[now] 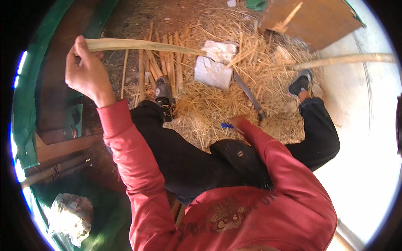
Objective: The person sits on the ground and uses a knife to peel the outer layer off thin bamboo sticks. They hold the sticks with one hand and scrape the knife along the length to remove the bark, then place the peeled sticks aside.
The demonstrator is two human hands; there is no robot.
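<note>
Out to the left, my left hand is closed with thumb and fingers on one end of a long, flat, pale strip that looks like split bamboo. The strip runs to the right, its far end over the white blocks on the ground. My right hand is low between my knees, closed on a small blue object; most of the object is hidden, so its kind cannot be told. Just beyond that hand, a machete with a dark blade lies on the shavings.
Straw-like shavings cover the ground between my feet. Several split strips lie near my left shoe. A brown board stands at the far right, with a bamboo pole nearby. A clear plastic bag sits at the near left.
</note>
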